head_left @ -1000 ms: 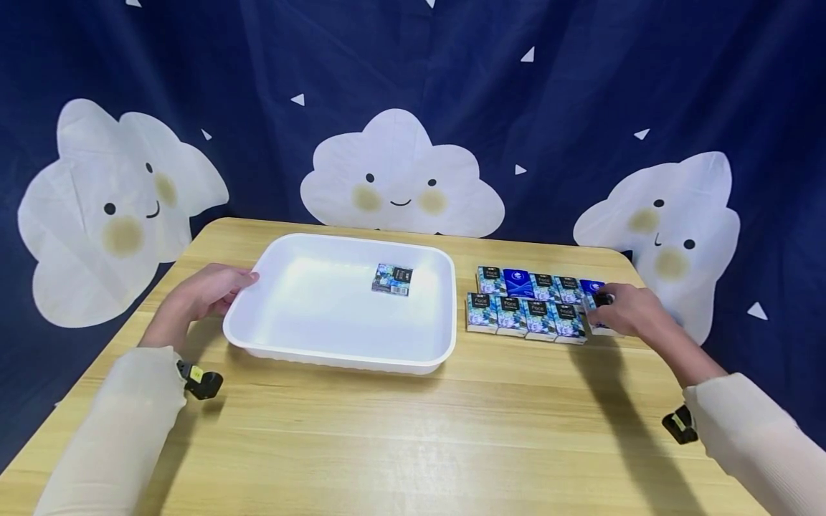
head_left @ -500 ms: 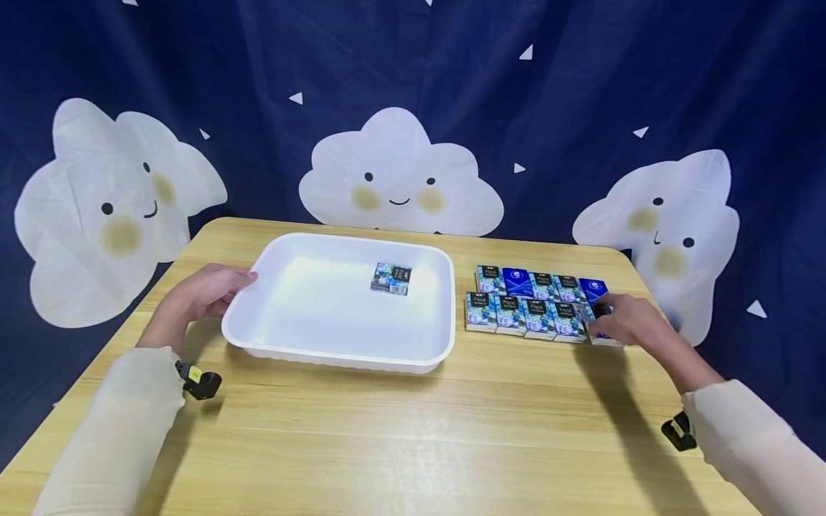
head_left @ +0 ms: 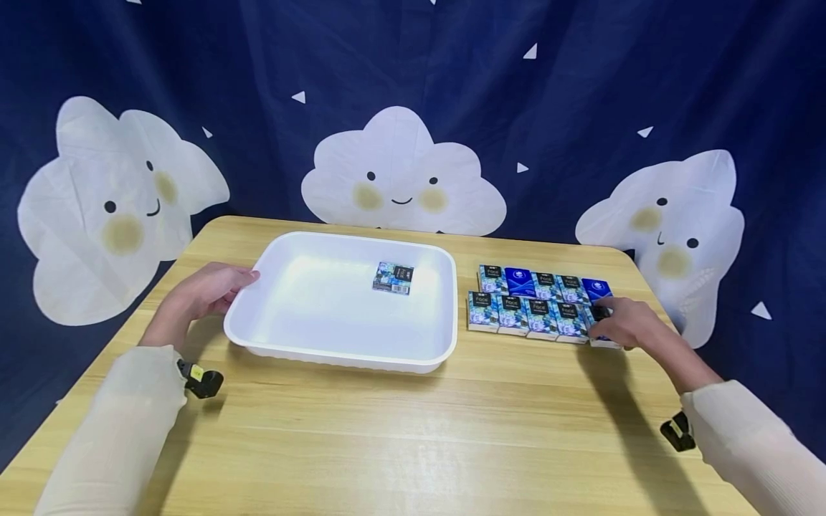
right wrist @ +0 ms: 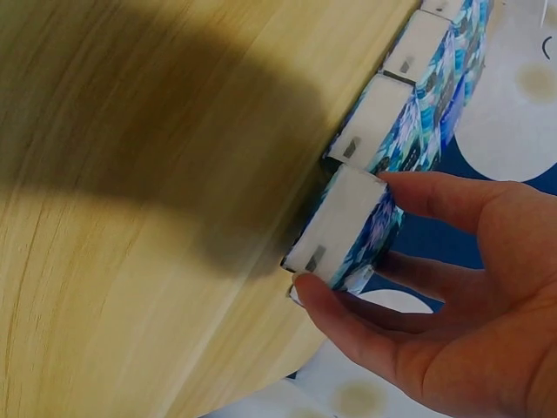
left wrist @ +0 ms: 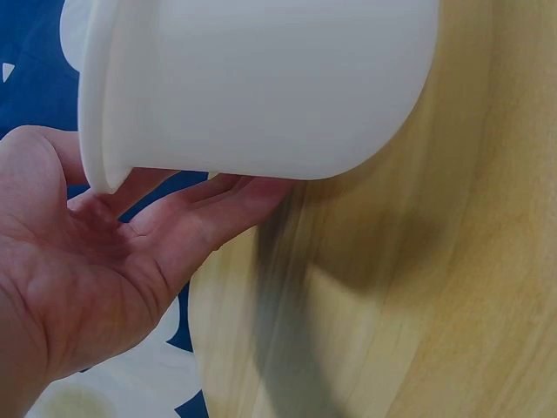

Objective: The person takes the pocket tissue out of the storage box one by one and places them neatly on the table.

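Observation:
A white plastic tray (head_left: pixel 342 360) stands at the table's left, with one floral tissue pack (head_left: pixel 393 278) lying inside it. My left hand (head_left: pixel 216 288) holds the tray's left rim, thumb at the edge and fingers under the side, as the left wrist view shows. To the right, tissue packs lie in two rows. My right hand (head_left: pixel 631 322) pinches the pack at the front row's right end; in the right wrist view, thumb and fingers span this held tissue pack (right wrist: pixel 335 222), which sits in line with its neighbour. The hand partly covers it in the head view.
Several floral packs (head_left: pixel 512 315) fill the front row. Behind them, the back row mixes floral packs with a blue pack (head_left: pixel 520 282) and another blue pack (head_left: pixel 596 288) at its right end. A navy curtain (head_left: pixel 400 57) with clouds hangs behind the wooden table (head_left: pixel 387 444).
My right hand has come slightly nearer, bringing its tissue pack to the right end of the front row and uncovering the blue pack behind. My left hand and the tray stay put.

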`<action>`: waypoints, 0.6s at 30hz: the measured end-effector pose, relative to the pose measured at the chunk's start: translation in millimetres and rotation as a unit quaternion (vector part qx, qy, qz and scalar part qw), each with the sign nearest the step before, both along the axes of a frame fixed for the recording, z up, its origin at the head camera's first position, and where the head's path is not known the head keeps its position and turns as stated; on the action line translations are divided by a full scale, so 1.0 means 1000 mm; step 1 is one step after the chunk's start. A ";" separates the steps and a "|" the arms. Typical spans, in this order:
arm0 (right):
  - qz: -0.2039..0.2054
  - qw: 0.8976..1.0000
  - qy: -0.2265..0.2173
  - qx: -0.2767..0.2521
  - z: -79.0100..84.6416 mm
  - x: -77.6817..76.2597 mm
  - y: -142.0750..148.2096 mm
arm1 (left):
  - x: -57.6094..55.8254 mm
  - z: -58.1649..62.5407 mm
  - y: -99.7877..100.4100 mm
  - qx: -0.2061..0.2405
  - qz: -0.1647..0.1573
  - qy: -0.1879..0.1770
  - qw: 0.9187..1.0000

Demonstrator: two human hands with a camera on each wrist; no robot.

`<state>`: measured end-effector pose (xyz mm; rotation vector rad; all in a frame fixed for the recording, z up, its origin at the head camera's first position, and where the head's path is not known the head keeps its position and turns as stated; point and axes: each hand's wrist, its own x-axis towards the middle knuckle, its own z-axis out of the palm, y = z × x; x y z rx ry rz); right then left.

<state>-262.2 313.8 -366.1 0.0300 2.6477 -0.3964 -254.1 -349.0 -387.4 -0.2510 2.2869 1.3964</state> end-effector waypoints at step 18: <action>0.037 0.999 0.024 0.018 -0.006 0.001 0.002 | -0.001 0.001 0.002 -0.009 -0.001 -0.002 1.000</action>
